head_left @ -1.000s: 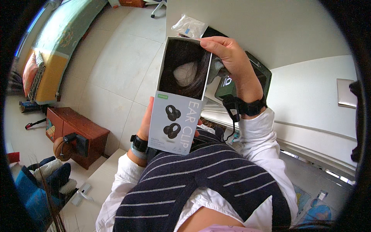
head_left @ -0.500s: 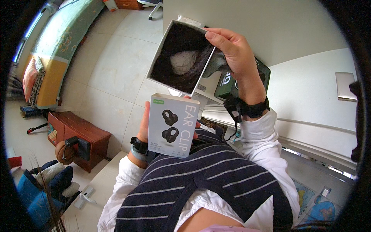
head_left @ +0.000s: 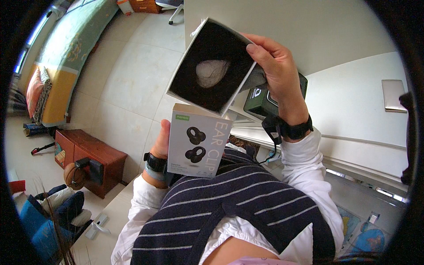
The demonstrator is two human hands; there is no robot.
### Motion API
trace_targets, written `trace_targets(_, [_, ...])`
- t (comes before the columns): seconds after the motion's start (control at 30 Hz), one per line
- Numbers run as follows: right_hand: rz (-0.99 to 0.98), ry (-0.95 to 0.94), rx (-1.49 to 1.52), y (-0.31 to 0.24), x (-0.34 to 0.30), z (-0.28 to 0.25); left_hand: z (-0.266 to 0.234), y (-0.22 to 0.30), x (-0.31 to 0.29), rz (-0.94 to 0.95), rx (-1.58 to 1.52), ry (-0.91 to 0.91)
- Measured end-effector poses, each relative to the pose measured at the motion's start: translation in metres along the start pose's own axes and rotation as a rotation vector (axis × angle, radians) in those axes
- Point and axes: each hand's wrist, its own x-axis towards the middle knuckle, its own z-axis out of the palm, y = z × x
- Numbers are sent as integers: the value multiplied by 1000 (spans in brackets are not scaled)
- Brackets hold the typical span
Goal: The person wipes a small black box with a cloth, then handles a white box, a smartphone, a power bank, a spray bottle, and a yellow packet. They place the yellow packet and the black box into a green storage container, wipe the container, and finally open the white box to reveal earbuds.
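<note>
My right hand point(head_left: 276, 66) grips the far right edge of an open, white-walled box point(head_left: 239, 90), thumb on the rim. Inside lies a mass of dark hair point(head_left: 190, 73) with a pale rounded patch point(head_left: 212, 73) in its middle. Below it, my left hand point(head_left: 162, 140) holds a white earphone box point(head_left: 194, 148) upright, printed with two black ear-clip earphones. The thumb shows along its left side; the other fingers are hidden behind it. The near corner of the hair box overlaps the top of the earphone box; whether they touch, I cannot tell.
Behind my right wrist sits a dark green box point(head_left: 256, 104) by a white surface point(head_left: 349, 106). To the left stand a reddish-brown cabinet point(head_left: 101, 152), a basketball point(head_left: 73, 174), a blue bag point(head_left: 39, 221) of cloth and a bed point(head_left: 75, 48). Pale tiles point(head_left: 128, 66) cover the floor.
The hair box and my right hand have shifted slightly right and tilted, so the pale patch looks different. The earphone box has stayed nearly in place, its upper right corner now more covered.
</note>
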Motion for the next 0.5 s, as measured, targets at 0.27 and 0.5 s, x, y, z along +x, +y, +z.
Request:
trace_targets(0.27, [-120,-21,4,-14,-15,-8,-19,4,-1,-17,100,-84])
trace_targets(0.5, [-179,-177,-140,-17,-26,-29,-16,8,-10,11,206,-20])
